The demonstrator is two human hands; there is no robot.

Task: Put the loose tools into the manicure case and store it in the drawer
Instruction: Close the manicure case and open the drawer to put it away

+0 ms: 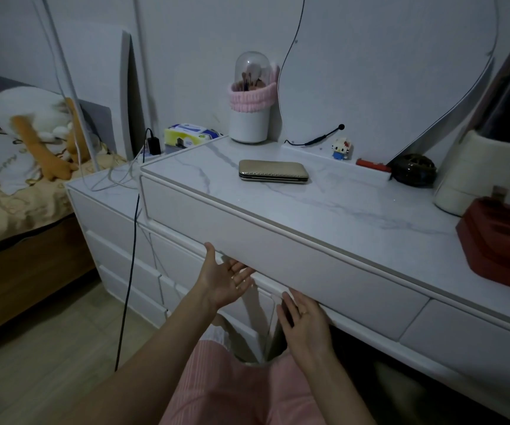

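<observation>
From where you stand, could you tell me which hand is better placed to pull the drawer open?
Probably the left hand: palm up, its fingertips already reach under the lower edge of the drawer. The right hand is open lower down, its fingertips just below that edge. The case lies closed on top.

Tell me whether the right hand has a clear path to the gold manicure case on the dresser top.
Probably yes. The right hand sits open below the drawer front, and the manicure case lies closed on bare marble with nothing in front of it; the hand only needs to rise over the edge.
</observation>
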